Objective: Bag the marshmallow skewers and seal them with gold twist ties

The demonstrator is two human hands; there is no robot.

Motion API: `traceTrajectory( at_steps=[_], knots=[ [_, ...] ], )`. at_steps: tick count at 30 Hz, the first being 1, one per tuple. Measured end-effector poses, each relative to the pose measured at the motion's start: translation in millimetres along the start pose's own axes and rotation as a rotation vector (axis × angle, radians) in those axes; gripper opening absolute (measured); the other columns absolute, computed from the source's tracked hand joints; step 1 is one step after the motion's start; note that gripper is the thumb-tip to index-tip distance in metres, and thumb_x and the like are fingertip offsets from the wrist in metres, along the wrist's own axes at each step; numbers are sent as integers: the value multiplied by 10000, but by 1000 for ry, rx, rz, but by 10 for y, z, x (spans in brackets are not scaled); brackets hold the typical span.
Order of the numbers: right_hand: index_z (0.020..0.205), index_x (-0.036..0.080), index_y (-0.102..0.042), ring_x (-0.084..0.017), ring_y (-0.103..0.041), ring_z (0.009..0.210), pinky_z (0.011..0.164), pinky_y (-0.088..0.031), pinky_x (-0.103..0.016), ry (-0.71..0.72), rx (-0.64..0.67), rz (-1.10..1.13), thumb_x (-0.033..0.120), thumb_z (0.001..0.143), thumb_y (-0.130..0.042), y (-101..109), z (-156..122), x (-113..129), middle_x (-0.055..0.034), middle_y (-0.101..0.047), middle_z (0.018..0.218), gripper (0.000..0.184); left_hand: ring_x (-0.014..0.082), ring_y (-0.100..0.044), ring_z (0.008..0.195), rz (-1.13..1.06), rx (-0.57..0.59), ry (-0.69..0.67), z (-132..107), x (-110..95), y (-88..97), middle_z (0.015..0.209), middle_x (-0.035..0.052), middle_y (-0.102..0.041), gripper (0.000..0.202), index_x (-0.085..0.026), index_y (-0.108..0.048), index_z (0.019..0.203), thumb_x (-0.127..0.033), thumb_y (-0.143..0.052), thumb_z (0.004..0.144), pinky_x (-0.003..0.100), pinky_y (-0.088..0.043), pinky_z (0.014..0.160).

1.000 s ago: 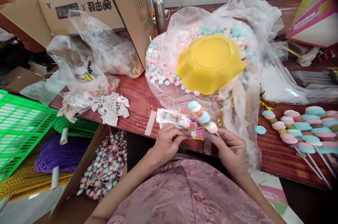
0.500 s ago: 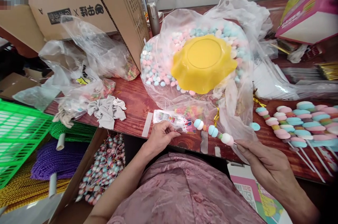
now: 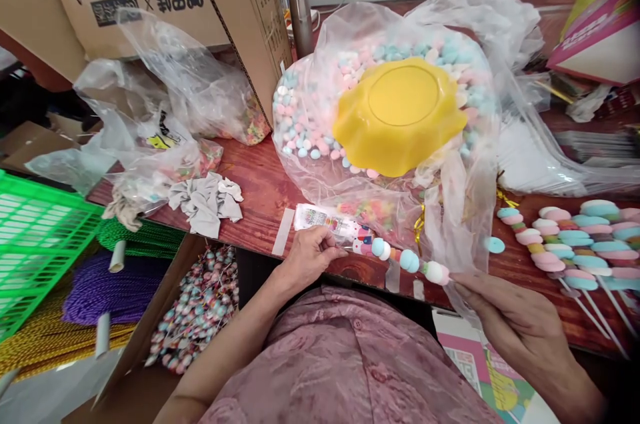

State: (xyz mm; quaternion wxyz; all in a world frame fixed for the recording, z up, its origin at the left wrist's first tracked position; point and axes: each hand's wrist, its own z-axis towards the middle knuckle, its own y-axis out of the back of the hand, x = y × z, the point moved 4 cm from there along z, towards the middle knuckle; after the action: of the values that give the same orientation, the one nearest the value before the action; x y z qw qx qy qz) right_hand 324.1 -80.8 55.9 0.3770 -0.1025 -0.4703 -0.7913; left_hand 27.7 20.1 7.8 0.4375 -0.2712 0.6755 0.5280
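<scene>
My left hand (image 3: pixel 316 253) is closed in a pinch at the near edge of a printed clear plastic bag (image 3: pixel 325 221), which lies flat at the table's front edge. My right hand (image 3: pixel 505 311) pinches the stick end of a marshmallow skewer (image 3: pixel 409 261) threaded with blue, white and pink marshmallows and small orange and green candies. The skewer's far end meets the bag's right end; I cannot tell whether its tip is inside. Beyond both hands, an upturned yellow scalloped bowl (image 3: pixel 404 97) rests on a large clear bag of loose marshmallows (image 3: pixel 303 111).
Finished marshmallow skewers (image 3: pixel 575 237) lie in a pile at the right, beside a loose blue marshmallow (image 3: pixel 495 245). A cardboard box (image 3: pixel 165 4), a crumpled grey cloth (image 3: pixel 206 203) and a green basket (image 3: pixel 40 251) stand left. Below is a box of wrapped candies (image 3: pixel 200 307).
The view has shifted slightly, so the table things sit a little further right. Both hands keep their grips, and the skewer's end stays at the bag's right end.
</scene>
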Motion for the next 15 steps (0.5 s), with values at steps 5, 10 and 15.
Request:
traceTrajectory(
  at_steps=[5, 10, 15],
  knots=[
    [1042, 243, -744, -183, -745, 733, 684, -601, -259, 78, 80, -134, 152, 902, -589, -40, 74, -60, -41, -772, 874, 228, 100, -448, 609, 18, 31, -73, -10, -5, 5, 641, -43, -529, 278, -167, -524, 646, -265, -754, 769, 235, -348, 599],
    [1106, 255, -704, -153, -663, 633, 581, -500, -282, 272, 171, -304, 76, 884, -518, 47, 292, 107, -24, -716, 765, 341, 101, -441, 627, 46, 33, -161, -32, -63, 9, 659, -44, -517, 254, -169, -515, 663, -206, -733, 787, 237, -348, 624],
    [1307, 254, -624, -184, -644, 699, 673, -470, -337, 377, 210, -342, 105, 902, -510, 130, 367, 137, -29, -726, 803, 446, 98, -429, 623, 64, 41, -154, -33, -79, 6, 658, -49, -497, 274, -170, -496, 662, -191, -741, 784, 234, -342, 615]
  ],
)
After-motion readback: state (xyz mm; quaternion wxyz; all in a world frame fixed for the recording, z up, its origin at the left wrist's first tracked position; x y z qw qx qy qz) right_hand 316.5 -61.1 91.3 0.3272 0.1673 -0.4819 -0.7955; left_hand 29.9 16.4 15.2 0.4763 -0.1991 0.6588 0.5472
